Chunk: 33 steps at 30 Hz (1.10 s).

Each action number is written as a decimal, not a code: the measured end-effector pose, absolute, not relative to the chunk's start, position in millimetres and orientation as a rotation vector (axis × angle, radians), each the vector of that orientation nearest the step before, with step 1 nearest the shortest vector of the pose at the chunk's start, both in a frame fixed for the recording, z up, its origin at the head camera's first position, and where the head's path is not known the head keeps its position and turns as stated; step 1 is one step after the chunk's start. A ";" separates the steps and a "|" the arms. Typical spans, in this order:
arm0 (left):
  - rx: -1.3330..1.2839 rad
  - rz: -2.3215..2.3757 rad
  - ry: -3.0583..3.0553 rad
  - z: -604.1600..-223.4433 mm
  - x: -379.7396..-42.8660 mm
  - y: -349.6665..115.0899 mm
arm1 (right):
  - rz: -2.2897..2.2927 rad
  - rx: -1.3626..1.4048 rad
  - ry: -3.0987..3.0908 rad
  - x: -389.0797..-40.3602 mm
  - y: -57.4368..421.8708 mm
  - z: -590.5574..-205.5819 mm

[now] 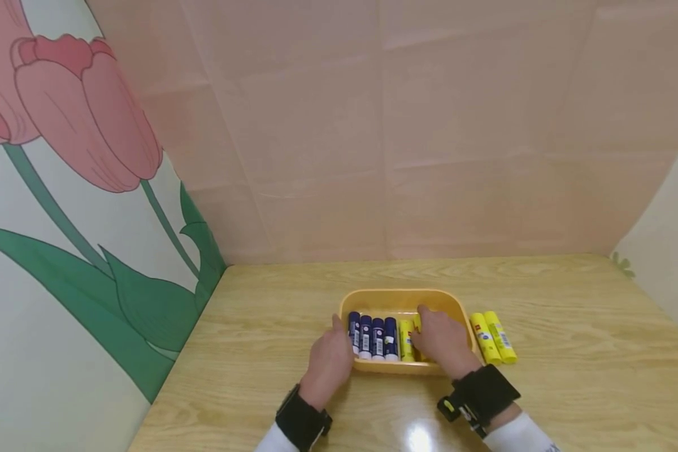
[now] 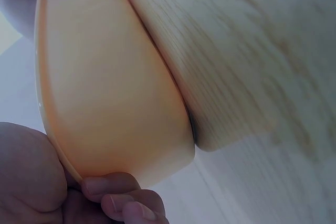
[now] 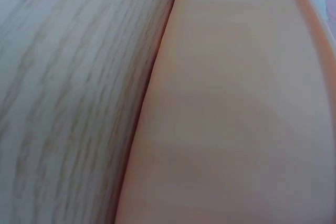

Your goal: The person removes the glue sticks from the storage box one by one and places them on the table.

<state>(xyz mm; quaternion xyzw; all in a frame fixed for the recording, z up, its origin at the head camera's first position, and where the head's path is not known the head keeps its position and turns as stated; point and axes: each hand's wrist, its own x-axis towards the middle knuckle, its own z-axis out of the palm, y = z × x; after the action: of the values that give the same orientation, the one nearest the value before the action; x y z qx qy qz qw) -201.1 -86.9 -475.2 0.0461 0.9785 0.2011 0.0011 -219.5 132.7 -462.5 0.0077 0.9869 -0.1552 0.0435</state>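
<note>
As the left hand [image 1: 330,356] pinches the left rim of an orange tray [image 1: 398,366], its grip narrow with fingertips curled against the outer wall, the right hand [image 1: 445,339] reaches over the tray's right half, at a half-hidden yellow glue stick [image 1: 417,322]; I cannot tell whether the right grip has closed round it. The tray sits low in the frame, just right of the middle, its long axis running left to right. The sticks inside lie side by side across that axis, pointing up and down the frame. I count four dark blue glue sticks [image 1: 378,336], white ends toward the bottom edge, then one yellow stick in plain sight [image 1: 407,342] beside the half-hidden one. Two loose yellow glue sticks [image 1: 484,339] lie just right of the tray, close together, upper ends leaning left. Some tray floor shows above the row. Bare wood of the counter [image 1: 248,351] spreads widely left and right, with a narrower band between the upper rim and the pinkish wall covering [image 1: 316,125].
</note>
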 end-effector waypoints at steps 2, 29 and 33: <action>0.140 0.639 3.066 -474.8 -200.8 -86.5 | -0.476 0.026 3.018 -219.5 133.5 -463.0; 0.164 0.626 3.081 -474.1 -199.5 -87.1 | -0.621 -0.020 3.109 -193.8 137.6 -421.1; 0.154 0.640 3.066 -473.2 -199.6 -86.8 | -0.634 -0.039 3.140 -190.0 143.1 -415.2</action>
<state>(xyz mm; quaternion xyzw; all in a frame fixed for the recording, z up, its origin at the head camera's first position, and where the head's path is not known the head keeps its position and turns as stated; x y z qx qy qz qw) -199.6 -86.8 -473.2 0.0491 0.9777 0.2042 0.0031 -190.0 143.1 -415.2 -0.0122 0.9797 -0.1978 -0.0309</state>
